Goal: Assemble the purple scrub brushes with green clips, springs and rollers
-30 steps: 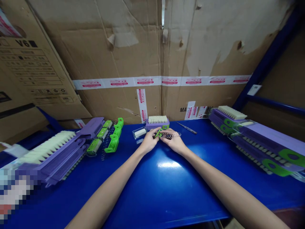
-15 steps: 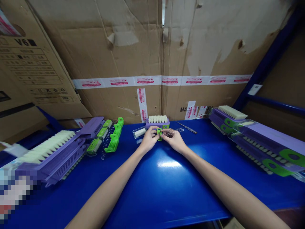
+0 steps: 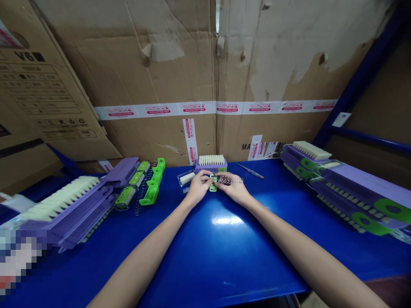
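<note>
Both hands meet over the middle of the blue table. A small green plastic part (image 3: pixel 212 187) sits between them, pinched in the fingers of my left hand (image 3: pixel 198 188). My right hand (image 3: pixel 236 191) is closed on one end of a coiled metal spring (image 3: pixel 236 179), against the green part's right side. The rest of the spring lies across the back of that hand. Just behind stands a purple block with cream bristles (image 3: pixel 211 161). Left of the hands is a clear case with a white insert (image 3: pixel 186 179).
At right lies a screwdriver (image 3: pixel 251 171). Green brackets (image 3: pixel 153 188), thin springs (image 3: pixel 138 205) and clear green-topped cases (image 3: pixel 126 196) line the left. Purple bristled units are stacked at left (image 3: pixel 86 209) and right (image 3: pixel 356 179). Cardboard (image 3: pixel 154 77) walls the back of the blue table (image 3: pixel 205 265).
The green part has turned, and the spring now extends straighter to the right over my right hand. Both hands remain in nearly the same place; the view has shifted slightly.
</note>
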A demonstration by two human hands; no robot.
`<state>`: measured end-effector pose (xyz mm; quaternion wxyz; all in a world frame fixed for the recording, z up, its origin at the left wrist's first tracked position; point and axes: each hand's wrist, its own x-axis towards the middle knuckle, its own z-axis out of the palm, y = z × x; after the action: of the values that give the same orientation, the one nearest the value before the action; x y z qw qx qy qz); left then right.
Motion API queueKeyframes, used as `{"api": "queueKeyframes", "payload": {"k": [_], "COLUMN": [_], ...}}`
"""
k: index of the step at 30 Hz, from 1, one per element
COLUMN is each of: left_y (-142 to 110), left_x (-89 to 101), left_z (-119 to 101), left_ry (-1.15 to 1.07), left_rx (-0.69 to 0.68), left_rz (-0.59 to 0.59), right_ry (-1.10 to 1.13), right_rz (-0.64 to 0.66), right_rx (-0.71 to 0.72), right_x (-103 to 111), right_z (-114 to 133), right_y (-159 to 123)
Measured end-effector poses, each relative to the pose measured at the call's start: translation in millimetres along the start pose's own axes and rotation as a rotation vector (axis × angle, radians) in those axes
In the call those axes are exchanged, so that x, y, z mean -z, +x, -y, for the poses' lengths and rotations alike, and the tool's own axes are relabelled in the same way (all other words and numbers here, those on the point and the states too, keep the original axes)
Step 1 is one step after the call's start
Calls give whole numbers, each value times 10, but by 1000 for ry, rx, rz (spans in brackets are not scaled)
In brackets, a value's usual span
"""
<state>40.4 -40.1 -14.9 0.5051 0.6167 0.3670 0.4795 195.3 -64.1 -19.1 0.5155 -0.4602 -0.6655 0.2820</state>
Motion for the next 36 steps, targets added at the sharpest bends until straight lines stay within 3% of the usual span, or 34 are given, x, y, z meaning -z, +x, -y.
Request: {"api": "queueKeyframes", "payload": {"k": [4,11,26,36], "left_y": [-2,16,-15,-13], "left_x": [-1,-14,-48,-51], "left_z": [-14,23,-38,-40], "left_ry": [4,-14,4,-12], "left_rx": [10,29,48,62], "left_rz": [-5,-21,-22,-23], "right_ry": [-65,-195,-75,-172], "right_rz": [10,26,64,58], "right_rx": [45,0,-84,116], "right_x": [20,10,2,56], "right_z": [9,41,-30,16], "right_y": [5,-2,32,21]}}
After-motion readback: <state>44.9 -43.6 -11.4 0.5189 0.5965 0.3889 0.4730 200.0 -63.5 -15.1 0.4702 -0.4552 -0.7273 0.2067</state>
